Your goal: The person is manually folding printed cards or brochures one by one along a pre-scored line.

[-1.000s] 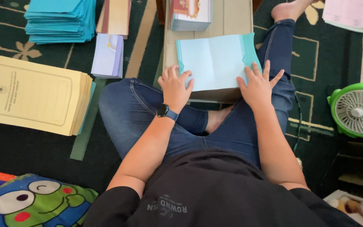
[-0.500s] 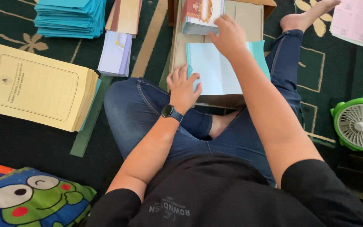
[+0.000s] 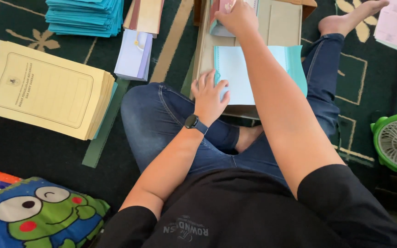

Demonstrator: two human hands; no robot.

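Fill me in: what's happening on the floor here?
A person sits cross-legged on a dark patterned carpet. The left hand rests flat on a pale blue paper sheet lying on a low brown cardboard surface. The right hand reaches forward onto a small stack of printed booklets at its far end.

Single head cam, looking steeply down over the seated person's lap, close range; low desk [image 3: 276, 32] sits top centre of frame.
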